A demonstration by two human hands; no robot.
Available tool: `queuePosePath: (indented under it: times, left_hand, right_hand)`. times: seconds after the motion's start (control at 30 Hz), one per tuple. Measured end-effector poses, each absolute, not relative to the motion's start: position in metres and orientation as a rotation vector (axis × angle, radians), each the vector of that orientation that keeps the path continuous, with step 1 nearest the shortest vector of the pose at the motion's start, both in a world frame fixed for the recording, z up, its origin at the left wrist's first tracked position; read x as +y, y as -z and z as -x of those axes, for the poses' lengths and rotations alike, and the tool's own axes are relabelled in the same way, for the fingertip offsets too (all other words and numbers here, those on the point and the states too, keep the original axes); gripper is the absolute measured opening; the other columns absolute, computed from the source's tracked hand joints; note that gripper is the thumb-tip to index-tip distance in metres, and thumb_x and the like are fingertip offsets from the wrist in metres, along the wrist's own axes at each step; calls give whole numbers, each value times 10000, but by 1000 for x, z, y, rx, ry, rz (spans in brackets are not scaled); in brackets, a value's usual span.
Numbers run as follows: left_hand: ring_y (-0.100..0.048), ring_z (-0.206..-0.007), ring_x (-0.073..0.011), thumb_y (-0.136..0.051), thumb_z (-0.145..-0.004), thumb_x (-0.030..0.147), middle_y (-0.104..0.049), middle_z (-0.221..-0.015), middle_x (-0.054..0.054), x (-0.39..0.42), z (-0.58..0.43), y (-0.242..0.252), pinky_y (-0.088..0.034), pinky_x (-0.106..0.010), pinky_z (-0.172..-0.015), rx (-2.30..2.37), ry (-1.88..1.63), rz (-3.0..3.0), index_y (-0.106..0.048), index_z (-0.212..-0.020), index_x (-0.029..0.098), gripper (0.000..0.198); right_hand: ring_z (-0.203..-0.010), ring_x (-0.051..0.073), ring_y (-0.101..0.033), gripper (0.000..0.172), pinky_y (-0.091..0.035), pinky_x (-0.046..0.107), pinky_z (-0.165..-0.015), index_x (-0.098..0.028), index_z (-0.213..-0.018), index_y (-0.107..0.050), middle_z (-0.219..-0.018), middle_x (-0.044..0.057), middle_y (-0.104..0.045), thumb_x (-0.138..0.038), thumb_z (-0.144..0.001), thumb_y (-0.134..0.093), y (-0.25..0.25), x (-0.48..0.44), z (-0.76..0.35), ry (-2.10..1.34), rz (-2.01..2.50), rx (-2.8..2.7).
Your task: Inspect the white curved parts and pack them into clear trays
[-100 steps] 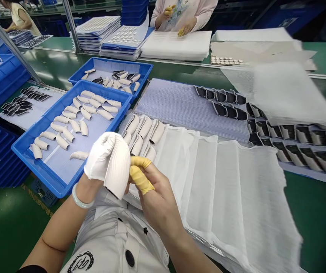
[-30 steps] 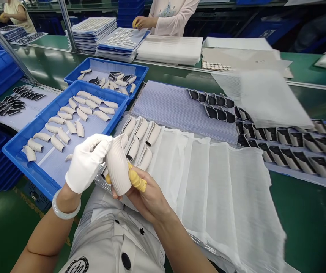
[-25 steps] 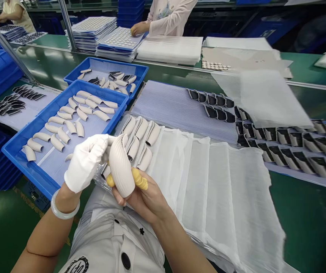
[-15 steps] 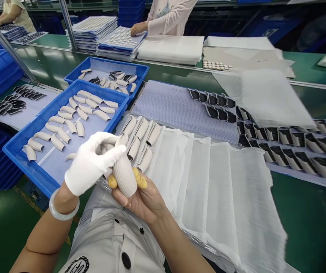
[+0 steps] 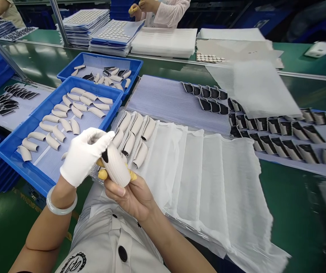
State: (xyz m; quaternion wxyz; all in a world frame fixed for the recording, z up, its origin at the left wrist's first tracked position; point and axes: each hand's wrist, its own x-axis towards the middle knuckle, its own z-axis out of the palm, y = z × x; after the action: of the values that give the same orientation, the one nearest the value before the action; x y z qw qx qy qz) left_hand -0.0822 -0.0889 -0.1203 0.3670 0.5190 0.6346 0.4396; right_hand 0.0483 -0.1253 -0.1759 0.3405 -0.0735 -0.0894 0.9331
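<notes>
Held in front of my body is a cream, ribbed, curved shell piece (image 5: 117, 166) with a dark inner side showing at its upper left edge. My right hand (image 5: 133, 193), with yellow finger cots on some fingers, wraps around its lower part from below. In a white glove, my left hand (image 5: 84, 155) has thumb and fingers closed at the shell's upper end; the exact fingertip contact is partly hidden. Just beyond my hands, similar shell pieces (image 5: 136, 123) lie in short rows in a plastic-lined tray, beside folded white translucent wrapping sheet (image 5: 214, 182).
To the left, a blue tray (image 5: 2, 149) carries many cream shells; another blue tray (image 5: 141, 68) stands behind it. Dark-lined pieces (image 5: 273, 125) sit in rows at right under a translucent sheet (image 5: 262, 87). Across the bench, a co-worker's hands (image 5: 142, 8) are near stacked sheets (image 5: 114, 32).
The shell has turned in my hands, so its dark inner edge now shows. The view has shifted slightly. The co-worker's hand has lifted off the stack, and both hands are now together.
</notes>
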Motion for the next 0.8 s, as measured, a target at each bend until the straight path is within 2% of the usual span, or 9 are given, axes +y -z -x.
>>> queuePosePath:
  times: [0.07,0.17,0.2,0.23,0.37,0.43,0.53,0.63,0.8]
  left_hand:
    - [-599,-809,-188,-721,-677,457,-643,-859,-33,-91,82,118,-494,-291,-724,1566,-1012,-1385,-634,-910,176,376]
    - [-580,-1019,-273,-854,-447,300,-620,-1093,-75,-95,79,114,-472,-396,-902,1512,-844,-1509,-564,-1174,181,792]
    - [-565,-1060,-288,-859,-425,266,-606,-1135,-83,-96,77,113,-456,-418,-934,1525,-822,-1546,-546,-1210,181,850]
    - [-558,-1080,-291,-850,-459,271,-600,-1151,-87,-97,76,112,-450,-427,-947,1545,-822,-1567,-546,-1216,182,821]
    - [-594,-1034,-233,-697,-748,385,-649,-1083,-66,-96,75,116,-480,-367,-914,1494,-1011,-1488,-638,-1093,199,396]
    - [-611,-1007,-209,-684,-777,362,-674,-1054,-56,-94,77,118,-495,-322,-890,1393,-1120,-1394,-676,-1020,196,294]
    - [-628,-976,-198,-715,-758,298,-700,-1013,-54,-92,78,121,-511,-285,-848,1295,-1201,-1297,-702,-936,179,215]
    - [-639,-949,-201,-718,-754,284,-708,-988,-55,-91,78,125,-521,-288,-820,1275,-1225,-1284,-708,-917,172,198]
    - [-637,-987,-215,-681,-782,265,-695,-1066,-67,-91,76,128,-522,-314,-844,1300,-1197,-1326,-695,-1024,186,255]
  right_hand:
    - [-515,71,-260,199,-221,198,-455,-156,-934,-665,-824,35,-604,-286,-788,-626,176,-124,-50,-2400,196,-208]
    - [-509,72,-258,140,-221,191,-459,-163,-895,-641,-699,-8,-515,-211,-764,-632,176,-122,-52,-2365,221,-158]
    - [-507,70,-260,131,-222,188,-461,-164,-885,-634,-679,-18,-496,-196,-758,-636,175,-122,-53,-2359,226,-148]
    - [-506,68,-264,126,-225,186,-463,-164,-877,-629,-679,-19,-496,-197,-756,-640,175,-122,-53,-2354,225,-148]
    - [-525,76,-335,215,-304,215,-500,-172,-911,-629,-818,32,-605,-368,-823,-620,174,-122,-57,-2310,254,-256]
    - [-541,89,-405,333,-358,246,-541,-178,-969,-632,-871,52,-635,-481,-839,-596,173,-123,-60,-2268,312,-343]
    - [-563,107,-501,398,-389,260,-554,-171,-968,-629,-874,55,-644,-533,-803,-636,171,-124,-64,-2172,430,-447]
    - [-558,114,-534,419,-403,254,-531,-172,-966,-607,-850,50,-643,-524,-757,-692,169,-125,-68,-2077,541,-519]
    - [-614,112,-548,478,-461,248,-568,-192,-1127,-569,-839,17,-611,-451,-755,-722,169,-126,-72,-1877,749,-688]
